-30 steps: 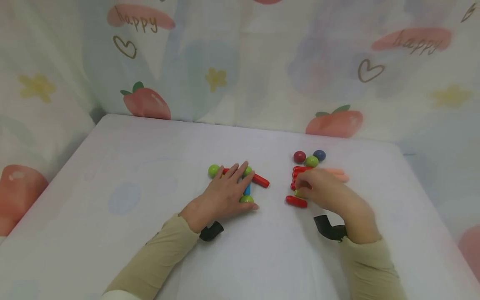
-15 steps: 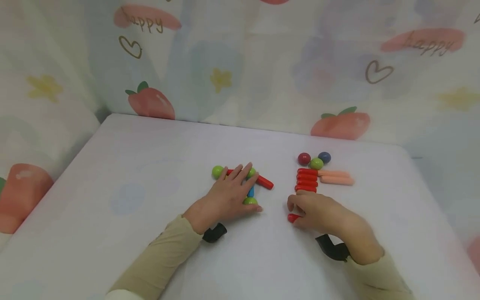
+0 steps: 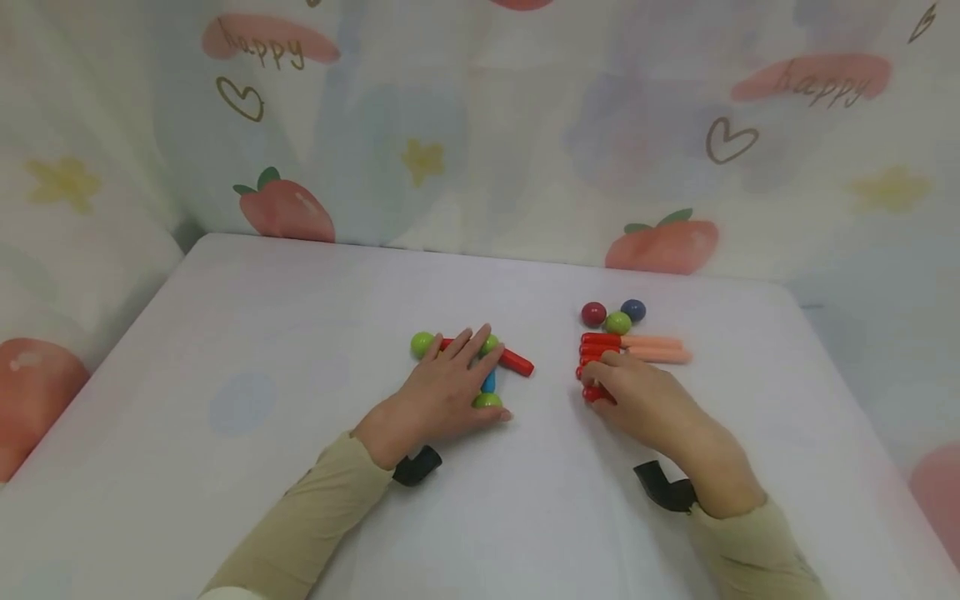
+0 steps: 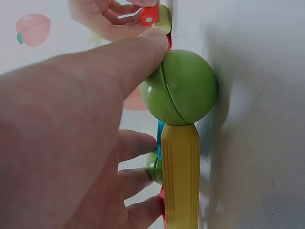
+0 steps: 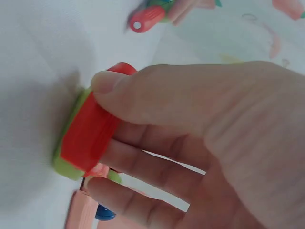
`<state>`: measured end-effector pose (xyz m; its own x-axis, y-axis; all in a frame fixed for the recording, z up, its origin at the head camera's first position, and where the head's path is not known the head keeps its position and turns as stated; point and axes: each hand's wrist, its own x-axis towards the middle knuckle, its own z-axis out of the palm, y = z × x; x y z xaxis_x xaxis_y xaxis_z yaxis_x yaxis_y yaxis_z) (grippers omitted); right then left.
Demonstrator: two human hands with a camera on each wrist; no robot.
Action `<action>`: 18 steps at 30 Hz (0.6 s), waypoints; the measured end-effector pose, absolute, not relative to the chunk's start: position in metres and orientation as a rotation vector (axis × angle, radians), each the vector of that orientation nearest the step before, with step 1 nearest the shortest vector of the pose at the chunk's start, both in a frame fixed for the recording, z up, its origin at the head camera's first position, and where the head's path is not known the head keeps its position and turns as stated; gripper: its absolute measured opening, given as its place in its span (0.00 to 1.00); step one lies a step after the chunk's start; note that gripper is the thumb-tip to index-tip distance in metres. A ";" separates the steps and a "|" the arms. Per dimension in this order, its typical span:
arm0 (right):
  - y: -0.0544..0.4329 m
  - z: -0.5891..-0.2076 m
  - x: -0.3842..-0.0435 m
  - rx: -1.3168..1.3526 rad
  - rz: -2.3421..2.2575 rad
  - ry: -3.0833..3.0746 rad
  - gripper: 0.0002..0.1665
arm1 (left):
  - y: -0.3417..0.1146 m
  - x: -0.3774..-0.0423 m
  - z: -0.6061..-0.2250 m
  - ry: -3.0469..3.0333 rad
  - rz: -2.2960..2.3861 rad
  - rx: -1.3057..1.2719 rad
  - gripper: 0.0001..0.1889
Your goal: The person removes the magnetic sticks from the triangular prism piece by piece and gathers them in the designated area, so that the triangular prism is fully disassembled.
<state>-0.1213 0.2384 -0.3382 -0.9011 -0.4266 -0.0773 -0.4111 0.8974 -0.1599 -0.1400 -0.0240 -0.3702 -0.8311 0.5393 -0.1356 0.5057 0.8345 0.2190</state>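
Whereas half a second ago my right hand (image 3: 637, 396) lay nearer the front edge of the white table (image 3: 247, 333), pinching a short red plastic stick (image 3: 597, 393) apart from its fellows, it now sits further back with that stick brought up against the row of red plastic sticks (image 3: 598, 343) toward the right side of the surface. I log the thumb and fingers as curled round it; the right wrist view shows the thumb pressing the red stick (image 5: 90, 131) with a light green piece (image 5: 66, 167) beneath.

My left hand (image 3: 442, 387) is unchanged near the middle of the table: fingers spread flat over a small assembly, the thumb touching a glossy green plastic ball (image 4: 183, 88) joined to a yellow plastic stick (image 4: 181, 176). Also in that assembly: a second green ball (image 3: 422, 343) at its left end, a short blue stick (image 3: 490, 382), a longer red stick (image 3: 517, 362) jutting right.

Other items, behind the red row toward the far edge:
- a dark red ball (image 3: 593, 313), a green ball beside it (image 3: 618, 322), a dark blue ball (image 3: 633, 310), clustered and touching.
- two pale orange plastic sticks (image 3: 656, 348) lying side by side, just right of the red row.

My right hand hides the near end of the red row. A printed cloth backdrop (image 3: 480, 125) with strawberries and hearts stands behind the table.
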 end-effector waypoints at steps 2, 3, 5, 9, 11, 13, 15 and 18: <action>0.238 -0.340 -0.122 -0.641 -0.205 2.948 0.18 | -0.025 -0.139 -0.371 2.829 0.260 0.814 0.46; 0.238 -0.342 -0.123 -0.638 -0.206 2.950 0.18 | -0.025 -0.139 -0.371 2.832 0.260 0.813 0.46; 0.238 -0.345 -0.123 -0.636 -0.210 2.958 0.18 | -0.024 -0.139 -0.371 2.830 0.254 0.811 0.46; 0.240 -0.348 -0.124 -0.621 -0.237 2.975 0.19 | -0.024 -0.139 -0.372 2.812 0.246 0.809 0.46; 0.241 -0.347 -0.124 -0.617 -0.257 2.972 0.19 | -0.023 -0.139 -0.373 2.816 0.242 0.822 0.46; 0.241 -0.345 -0.124 -0.634 -0.281 2.972 0.19 | -0.023 -0.140 -0.373 2.835 0.233 0.835 0.46; 0.240 -0.344 -0.125 -0.670 -0.312 2.978 0.18 | -0.023 -0.141 -0.372 2.855 0.218 0.842 0.45; 0.235 -0.341 -0.125 -0.717 -0.353 2.969 0.16 | -0.024 -0.141 -0.373 2.852 0.205 0.827 0.46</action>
